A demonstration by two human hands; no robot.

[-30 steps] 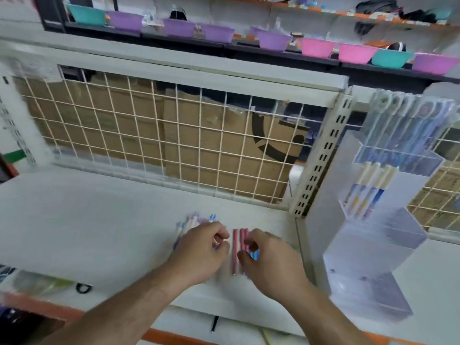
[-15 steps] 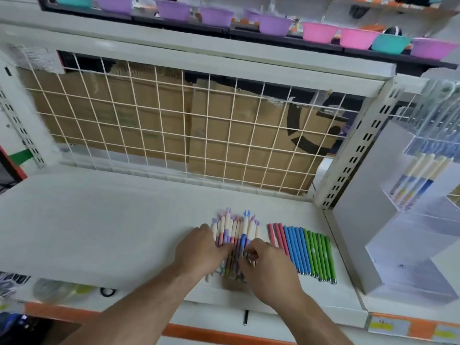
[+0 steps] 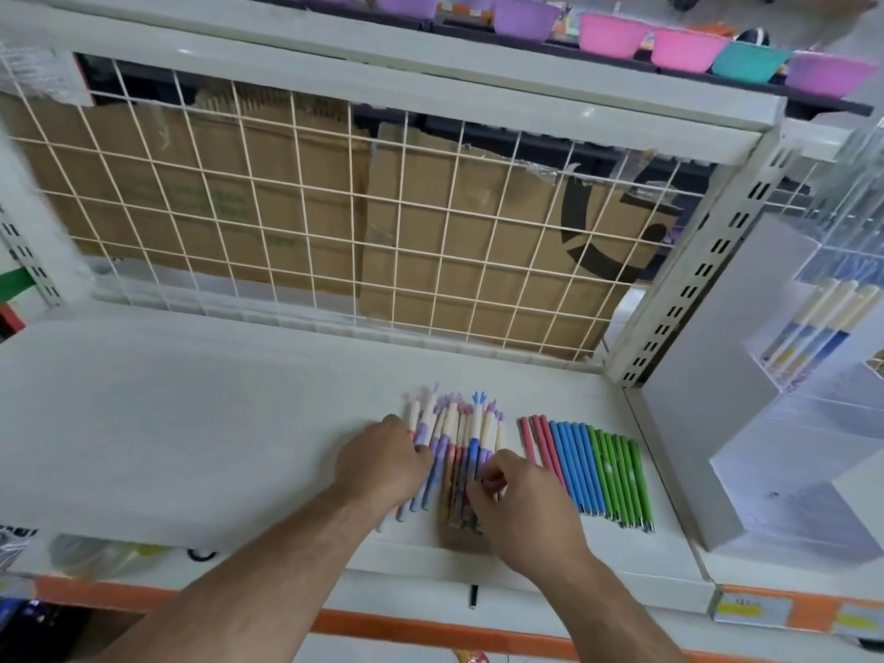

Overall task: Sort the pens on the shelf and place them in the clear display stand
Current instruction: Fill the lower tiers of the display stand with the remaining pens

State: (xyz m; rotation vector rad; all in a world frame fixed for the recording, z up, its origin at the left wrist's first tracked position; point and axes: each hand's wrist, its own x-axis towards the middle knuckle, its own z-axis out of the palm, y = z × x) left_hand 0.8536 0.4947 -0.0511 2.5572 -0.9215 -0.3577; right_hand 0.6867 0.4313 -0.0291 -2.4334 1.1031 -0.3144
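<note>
A heap of cream-topped pens with purple, blue and red barrels (image 3: 459, 437) lies on the white shelf (image 3: 191, 433). My left hand (image 3: 382, 459) rests against the heap's left side, its fingers curled onto the pens. From the right, my right hand (image 3: 514, 495) pinches into the heap with curled fingers. To the right lies a neat row of pink, blue and green pens (image 3: 588, 466). The clear display stand (image 3: 813, 356) stands at the far right with several cream-and-blue pens in a middle tier.
A white wire grid (image 3: 335, 222) backs the shelf, with cardboard behind it. A slotted upright post (image 3: 693, 279) divides the shelf from the stand's bay. Coloured plastic bowls (image 3: 684, 50) line a rack above. A small dark pen (image 3: 473, 595) sits below the shelf's front edge.
The view has shifted left and down, so the sorted row and the heap came into sight. Both hands have stayed at the heap, closing in on its sides.
</note>
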